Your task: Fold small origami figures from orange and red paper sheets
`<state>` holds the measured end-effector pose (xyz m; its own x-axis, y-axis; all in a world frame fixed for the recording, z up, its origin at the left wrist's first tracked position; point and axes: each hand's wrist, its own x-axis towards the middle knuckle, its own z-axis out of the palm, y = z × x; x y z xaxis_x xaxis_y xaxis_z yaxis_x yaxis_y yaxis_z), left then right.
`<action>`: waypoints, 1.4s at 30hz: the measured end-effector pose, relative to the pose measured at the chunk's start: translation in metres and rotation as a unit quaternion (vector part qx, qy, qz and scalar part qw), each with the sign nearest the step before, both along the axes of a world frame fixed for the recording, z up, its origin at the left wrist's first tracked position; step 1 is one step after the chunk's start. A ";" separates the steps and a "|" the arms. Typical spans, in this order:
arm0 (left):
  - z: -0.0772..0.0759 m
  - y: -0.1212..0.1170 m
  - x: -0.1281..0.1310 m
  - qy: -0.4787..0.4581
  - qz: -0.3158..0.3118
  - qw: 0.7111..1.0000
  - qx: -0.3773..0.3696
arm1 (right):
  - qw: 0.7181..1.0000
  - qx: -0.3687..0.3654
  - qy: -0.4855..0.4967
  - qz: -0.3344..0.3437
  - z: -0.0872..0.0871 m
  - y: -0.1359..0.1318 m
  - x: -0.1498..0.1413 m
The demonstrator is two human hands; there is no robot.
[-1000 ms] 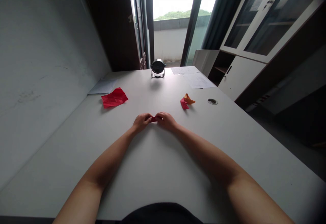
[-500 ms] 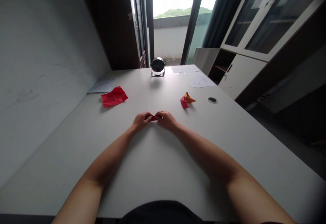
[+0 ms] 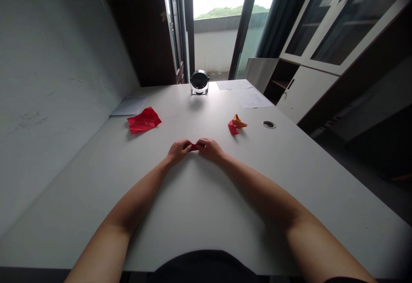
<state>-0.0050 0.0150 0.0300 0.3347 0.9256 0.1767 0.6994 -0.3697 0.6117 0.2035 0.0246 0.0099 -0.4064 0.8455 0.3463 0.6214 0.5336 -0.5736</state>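
Observation:
Both my hands meet at the middle of the white table (image 3: 199,206). Between them is a small folded red paper piece (image 3: 194,147), mostly hidden by my fingers. My left hand (image 3: 179,151) pinches its left end with curled fingers. My right hand (image 3: 210,149) pinches its right end the same way. Both forearms rest low over the tabletop.
A creased red paper sheet (image 3: 143,120) lies at the left. A small red and orange folded figure (image 3: 236,124) sits at the right, near a round cable hole (image 3: 268,124). A small desk fan (image 3: 199,82) and white papers (image 3: 247,95) are at the far edge. A wall runs along the left.
The hands stay pinched on the red paper with only slight finger movement. The view has shifted a little, so everything sits slightly higher in the picture.

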 end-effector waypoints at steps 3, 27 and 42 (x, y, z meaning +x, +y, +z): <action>0.000 0.000 0.000 -0.002 0.001 1.000 0.002 | 1.000 -0.004 0.001 -0.001 0.001 0.000 0.000; -0.001 0.000 -0.001 0.000 0.003 1.000 0.003 | 1.000 -0.009 -0.002 -0.006 0.002 -0.001 -0.001; 0.001 -0.001 0.000 -0.013 0.001 1.000 -0.003 | 1.000 -0.009 -0.004 -0.002 0.002 0.000 -0.001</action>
